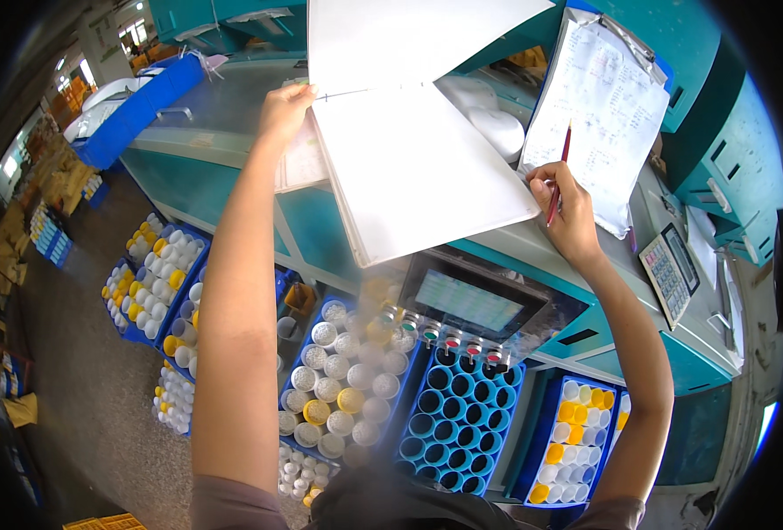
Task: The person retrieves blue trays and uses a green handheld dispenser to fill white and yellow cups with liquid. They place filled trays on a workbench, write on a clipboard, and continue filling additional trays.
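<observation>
A large white folder [418, 177] lies open, its upper leaf raised away from me and its lower leaf tilted over the counter's front edge. At the left end of its fold, my left hand [287, 109] pinches the edge between thumb and fingers. My right hand [570, 210] is closed around a slim dark red pen [568, 141], its tip pointing up and away. That hand is by the folder's right corner; whether it touches the corner is unclear. Just beyond it leans a clipboard [643, 55] holding handwritten sheets [590, 115].
A calculator [670, 274] rests on the counter at right. Below are a control panel screen [467, 300] with buttons, a blue crate of round teal tubes [458, 420], and crates of white and yellow cups [577, 433]. A blue bin [140, 110] stands at the far left.
</observation>
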Action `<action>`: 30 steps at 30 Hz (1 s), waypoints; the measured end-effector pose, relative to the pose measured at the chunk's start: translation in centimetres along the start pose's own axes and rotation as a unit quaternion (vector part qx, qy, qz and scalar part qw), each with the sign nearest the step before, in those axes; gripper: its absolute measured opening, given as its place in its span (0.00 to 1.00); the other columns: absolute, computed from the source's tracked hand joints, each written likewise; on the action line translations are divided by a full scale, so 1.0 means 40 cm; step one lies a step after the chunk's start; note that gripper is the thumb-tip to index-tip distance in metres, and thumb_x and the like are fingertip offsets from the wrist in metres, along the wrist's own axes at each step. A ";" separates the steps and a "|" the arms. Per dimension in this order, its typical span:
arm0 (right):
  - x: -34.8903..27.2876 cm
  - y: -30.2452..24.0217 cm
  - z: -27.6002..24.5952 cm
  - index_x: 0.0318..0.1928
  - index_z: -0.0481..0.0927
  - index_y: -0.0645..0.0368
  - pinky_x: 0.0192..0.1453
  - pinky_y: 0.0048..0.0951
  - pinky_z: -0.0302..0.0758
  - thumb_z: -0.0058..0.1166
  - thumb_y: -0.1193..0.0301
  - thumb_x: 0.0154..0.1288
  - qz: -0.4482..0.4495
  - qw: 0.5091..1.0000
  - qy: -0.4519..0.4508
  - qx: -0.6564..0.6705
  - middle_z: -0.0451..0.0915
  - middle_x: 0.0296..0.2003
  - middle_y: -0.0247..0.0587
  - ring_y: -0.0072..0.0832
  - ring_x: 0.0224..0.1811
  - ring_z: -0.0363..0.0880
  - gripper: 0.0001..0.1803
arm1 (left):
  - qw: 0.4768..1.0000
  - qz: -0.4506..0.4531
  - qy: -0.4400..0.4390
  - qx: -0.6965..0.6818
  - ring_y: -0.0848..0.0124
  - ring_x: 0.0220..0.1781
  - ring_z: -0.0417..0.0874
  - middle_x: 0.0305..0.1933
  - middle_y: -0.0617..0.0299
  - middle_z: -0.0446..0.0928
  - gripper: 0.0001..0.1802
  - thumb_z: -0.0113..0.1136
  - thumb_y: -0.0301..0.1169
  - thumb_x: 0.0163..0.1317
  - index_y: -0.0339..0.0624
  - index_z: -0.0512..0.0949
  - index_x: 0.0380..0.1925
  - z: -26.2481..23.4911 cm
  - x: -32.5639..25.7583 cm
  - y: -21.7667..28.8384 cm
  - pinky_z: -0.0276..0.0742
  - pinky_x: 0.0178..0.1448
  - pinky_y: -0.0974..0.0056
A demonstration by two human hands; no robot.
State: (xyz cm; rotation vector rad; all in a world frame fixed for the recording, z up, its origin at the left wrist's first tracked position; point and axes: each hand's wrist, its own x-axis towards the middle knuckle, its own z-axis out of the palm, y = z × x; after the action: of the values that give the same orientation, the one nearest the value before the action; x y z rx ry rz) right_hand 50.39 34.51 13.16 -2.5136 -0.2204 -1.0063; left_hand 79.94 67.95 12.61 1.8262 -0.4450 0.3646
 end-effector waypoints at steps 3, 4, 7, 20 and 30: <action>0.001 -0.002 -0.002 0.39 0.72 0.64 0.33 0.35 0.74 0.56 0.69 0.71 0.000 1.000 -0.001 0.002 0.81 0.32 0.49 0.36 0.25 0.77 0.11 | 1.000 -0.005 -0.001 0.002 0.72 0.50 0.81 0.49 0.59 0.84 0.22 0.63 0.42 0.67 0.34 0.82 0.51 -0.002 0.000 0.000 0.75 0.55 0.65; 0.002 -0.003 -0.003 0.40 0.72 0.64 0.33 0.35 0.74 0.56 0.69 0.71 0.000 1.000 -0.001 0.001 0.81 0.32 0.50 0.36 0.25 0.77 0.11 | 1.000 -0.006 0.003 -0.002 0.71 0.50 0.82 0.48 0.57 0.84 0.21 0.64 0.41 0.66 0.34 0.83 0.50 -0.002 -0.001 0.001 0.75 0.56 0.65; 0.003 -0.005 -0.002 0.40 0.73 0.63 0.33 0.35 0.74 0.57 0.69 0.70 -0.001 1.000 0.002 0.000 0.81 0.32 0.49 0.37 0.25 0.77 0.10 | 1.000 -0.012 0.016 -0.010 0.69 0.49 0.83 0.46 0.55 0.85 0.20 0.66 0.40 0.64 0.34 0.84 0.47 -0.003 -0.004 0.006 0.75 0.55 0.64; -0.004 0.034 0.016 0.46 0.75 0.58 0.44 0.38 0.79 0.57 0.61 0.71 -0.045 0.995 0.030 -0.081 0.84 0.37 0.49 0.47 0.39 0.84 0.14 | 0.997 -0.049 -0.019 -0.058 0.68 0.55 0.82 0.55 0.53 0.81 0.27 0.67 0.39 0.65 0.32 0.77 0.58 -0.011 0.039 -0.024 0.75 0.62 0.65; -0.004 0.029 0.019 0.44 0.76 0.59 0.41 0.39 0.79 0.58 0.61 0.70 -0.053 0.994 0.042 -0.080 0.84 0.34 0.48 0.46 0.36 0.84 0.14 | 0.996 -0.055 -0.022 -0.068 0.67 0.56 0.82 0.55 0.52 0.81 0.29 0.66 0.42 0.66 0.31 0.76 0.58 -0.006 0.038 -0.022 0.74 0.64 0.64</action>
State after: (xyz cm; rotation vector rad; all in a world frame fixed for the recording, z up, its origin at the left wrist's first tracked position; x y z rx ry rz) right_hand 51.08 33.80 12.17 -2.6177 -0.2606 -1.2144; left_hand 81.72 68.24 12.64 1.7204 -0.3881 0.2123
